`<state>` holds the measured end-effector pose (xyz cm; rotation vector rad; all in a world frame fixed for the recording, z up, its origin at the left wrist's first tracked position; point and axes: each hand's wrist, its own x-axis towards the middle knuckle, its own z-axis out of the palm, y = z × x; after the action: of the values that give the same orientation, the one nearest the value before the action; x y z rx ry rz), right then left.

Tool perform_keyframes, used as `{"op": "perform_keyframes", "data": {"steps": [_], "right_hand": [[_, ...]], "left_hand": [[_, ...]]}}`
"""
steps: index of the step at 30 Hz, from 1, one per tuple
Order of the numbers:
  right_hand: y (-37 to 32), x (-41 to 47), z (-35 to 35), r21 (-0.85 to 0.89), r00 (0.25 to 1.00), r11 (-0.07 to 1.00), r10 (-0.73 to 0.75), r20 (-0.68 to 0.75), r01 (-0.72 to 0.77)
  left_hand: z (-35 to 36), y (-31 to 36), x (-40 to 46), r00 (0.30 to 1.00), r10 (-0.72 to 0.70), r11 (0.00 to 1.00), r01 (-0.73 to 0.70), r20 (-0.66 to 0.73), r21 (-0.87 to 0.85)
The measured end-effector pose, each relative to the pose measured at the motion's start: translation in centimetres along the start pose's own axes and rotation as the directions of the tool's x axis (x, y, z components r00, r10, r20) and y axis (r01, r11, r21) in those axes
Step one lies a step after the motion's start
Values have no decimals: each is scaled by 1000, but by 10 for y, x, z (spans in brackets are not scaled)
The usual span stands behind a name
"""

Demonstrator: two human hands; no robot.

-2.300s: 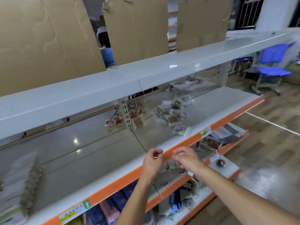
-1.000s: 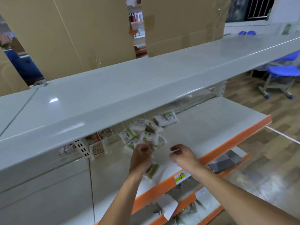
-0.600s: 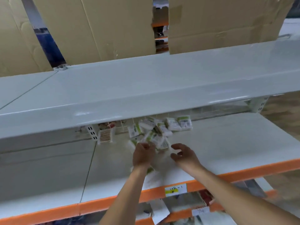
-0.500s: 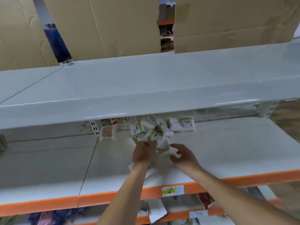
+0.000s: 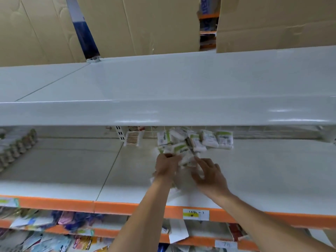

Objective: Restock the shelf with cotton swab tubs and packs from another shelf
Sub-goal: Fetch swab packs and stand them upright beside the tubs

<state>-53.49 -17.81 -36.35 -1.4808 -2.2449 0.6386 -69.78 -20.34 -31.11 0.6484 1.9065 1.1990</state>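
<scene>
At frame centre the left hand (image 5: pixel 166 166) grips packs (image 5: pixel 183 149) just above it, the open right hand (image 5: pixel 209 172) just beside, lower right

Grey-white metal top shelf (image 5: pixel 181 84) spans frame, seam at 10 o'clock, light glints along front lip. Brown cardboard panels (image 5: pixel 138 24) stand behind it at 12 o'clock; gaps between them show blue post (image 5: pixel 84 31) at 11 and orange-edged racks (image 5: pixel 207 24) at 1. Middle shelf (image 5: pixel 63 171) below, pale deck, orange front strip (image 5: pixel 54 204) with price label (image 5: pixel 196 214) at 5. Slotted upright (image 5: pixel 120 133) at centre, wire back grid (image 5: pixel 263 130) at 3. Lower shelves (image 5: pixel 45 233) at 7, mixed goods, blurred.
</scene>
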Motion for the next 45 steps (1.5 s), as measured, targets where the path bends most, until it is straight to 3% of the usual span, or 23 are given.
{"op": "perform_keyframes", "data": {"steps": [4, 7, 12, 17, 20, 28, 36, 40, 45], "right_hand": [[-10, 12, -2, 87, 997, 996, 29, -66, -23], [-14, 19, -4, 85, 997, 994, 72, -26, -70], [-9, 23, -3, 170, 992, 979, 122, -43, -113], [-7, 23, -3, 380, 965, 889, 260, 37, -255], [-6, 18, -1, 403, 945, 857, 316, 82, -321], [-3, 4, 4, 436, 974, 873, 219, 53, -220], [-2, 4, -7, 622, 956, 729, 264, 131, -286], [-5, 10, -23, 701, 952, 649, 266, 153, -295], [-18, 18, -39, 730, 965, 633, 198, 171, -259]], "left_hand": [[-13, -4, 0, 999, 24, 996, -21, 27, -87], [-26, -11, -1, 997, 68, 995, -69, -25, -70], [-36, -27, 0, 999, 11, 992, -16, -36, -121], [-41, -36, 2, 1000, -12, 984, 7, -26, -178], [-44, -42, 2, 1000, 2, 982, -3, -3, -189], [-45, -50, -4, 996, 81, 987, -77, 23, -138], [-46, -36, -11, 996, 61, 994, -54, 66, -100], [-45, -27, -16, 994, 103, 994, -102, 21, -43], [-55, -15, -16, 989, 134, 987, -139, -66, -83]]}}
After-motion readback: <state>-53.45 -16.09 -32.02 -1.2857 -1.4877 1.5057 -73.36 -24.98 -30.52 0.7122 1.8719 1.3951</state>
